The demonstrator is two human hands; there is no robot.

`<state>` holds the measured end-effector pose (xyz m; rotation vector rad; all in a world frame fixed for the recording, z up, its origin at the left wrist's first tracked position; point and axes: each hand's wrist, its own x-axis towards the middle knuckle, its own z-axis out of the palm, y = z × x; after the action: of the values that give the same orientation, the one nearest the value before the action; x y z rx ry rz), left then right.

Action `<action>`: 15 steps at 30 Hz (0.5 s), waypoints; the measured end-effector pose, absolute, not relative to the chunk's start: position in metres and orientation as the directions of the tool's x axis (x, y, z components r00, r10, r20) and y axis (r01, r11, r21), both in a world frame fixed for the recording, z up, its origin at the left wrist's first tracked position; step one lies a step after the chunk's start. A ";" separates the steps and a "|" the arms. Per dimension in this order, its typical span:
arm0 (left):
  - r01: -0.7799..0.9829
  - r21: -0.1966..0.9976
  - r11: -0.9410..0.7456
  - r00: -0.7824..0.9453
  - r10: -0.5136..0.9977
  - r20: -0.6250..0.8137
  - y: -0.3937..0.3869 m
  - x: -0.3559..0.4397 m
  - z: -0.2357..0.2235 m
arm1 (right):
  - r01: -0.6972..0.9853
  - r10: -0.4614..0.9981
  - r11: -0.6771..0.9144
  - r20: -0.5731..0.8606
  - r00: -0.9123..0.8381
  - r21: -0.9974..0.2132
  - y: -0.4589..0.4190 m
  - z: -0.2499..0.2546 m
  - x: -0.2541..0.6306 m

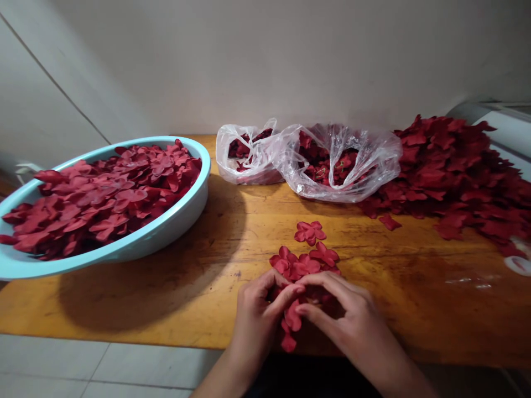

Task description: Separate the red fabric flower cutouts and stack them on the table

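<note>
Both hands meet near the table's front edge, over red artificial flower petals. My left hand (263,301) is closed, its thumb and fingers pinching a red petal piece (292,316) that hangs below the fingertips. Against it, my right hand (346,304) curves in with thumb and index finger bent around the same petal piece. Just beyond the fingers lies a small cluster of red petal pieces (307,264), and one single petal piece (310,232) rests a little farther back. What lies between the fingertips is partly hidden.
A light blue basin (203,166) heaped with red petals stands at the left. Two clear plastic bags (352,185) with red pieces sit at the back. To the right is a large pile of flat red petals (456,177), with a tape roll (518,266) at the wooden table's (166,298) right side.
</note>
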<state>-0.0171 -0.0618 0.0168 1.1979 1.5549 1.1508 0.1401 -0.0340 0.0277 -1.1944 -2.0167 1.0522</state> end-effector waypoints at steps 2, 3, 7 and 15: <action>0.189 0.976 0.106 -0.172 0.982 -0.073 -0.062 -0.015 0.015 | 0.419 0.901 0.216 0.014 -0.433 -0.882 -0.036 0.025 0.135; 0.164 0.982 0.095 -0.158 0.985 -0.069 -0.063 -0.014 0.014 | 0.410 0.915 0.188 0.007 -0.404 -0.893 -0.036 0.022 0.134; 0.006 0.999 0.037 -0.105 0.994 -0.036 -0.063 -0.008 0.010 | 0.358 0.972 0.121 0.038 -0.231 -0.926 -0.029 0.011 0.139; 0.027 0.993 0.116 -0.160 0.981 -0.110 -0.059 -0.008 0.014 | 0.600 0.970 0.242 0.180 -0.162 -0.763 -0.007 -0.003 0.163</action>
<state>-0.0076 -0.0587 0.0139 1.0710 1.4037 1.2216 0.1629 -0.0067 -0.0031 -1.4371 -1.8535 0.7127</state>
